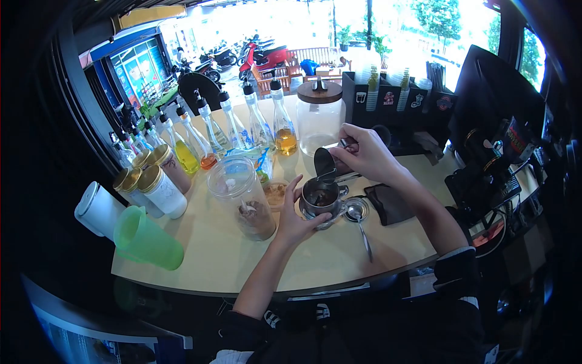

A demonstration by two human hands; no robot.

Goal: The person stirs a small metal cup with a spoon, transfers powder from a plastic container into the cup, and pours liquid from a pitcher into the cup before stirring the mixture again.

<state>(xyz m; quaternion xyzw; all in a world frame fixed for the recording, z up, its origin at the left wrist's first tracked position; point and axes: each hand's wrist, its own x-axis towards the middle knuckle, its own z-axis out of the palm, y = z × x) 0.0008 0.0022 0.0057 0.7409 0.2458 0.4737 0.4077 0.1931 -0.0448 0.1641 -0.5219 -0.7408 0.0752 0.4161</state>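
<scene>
My right hand [367, 153] grips a small dark metal pitcher [325, 162], tilted with its mouth down over a metal drip filter [321, 205]. Dark contents show inside the filter, which sits above a clear glass base with a side handle. Around the filter's near left side curls my left hand [297, 218], thumb in front and fingers along the left. Just right of it, a metal spoon [366, 239] rests with its bowl on a small round metal dish [356, 210]. A clear jar of brown powder [254, 219] stands to the left of my left hand.
A green pitcher [148, 239] and gold-lidded jars [162, 189] stand at left. Several pump-topped syrup bottles [285, 136] line the back beside a wood-lidded glass jar [320, 118]. A dark cloth [394, 205] lies right, below a cup holder [388, 103] and a monitor [485, 103].
</scene>
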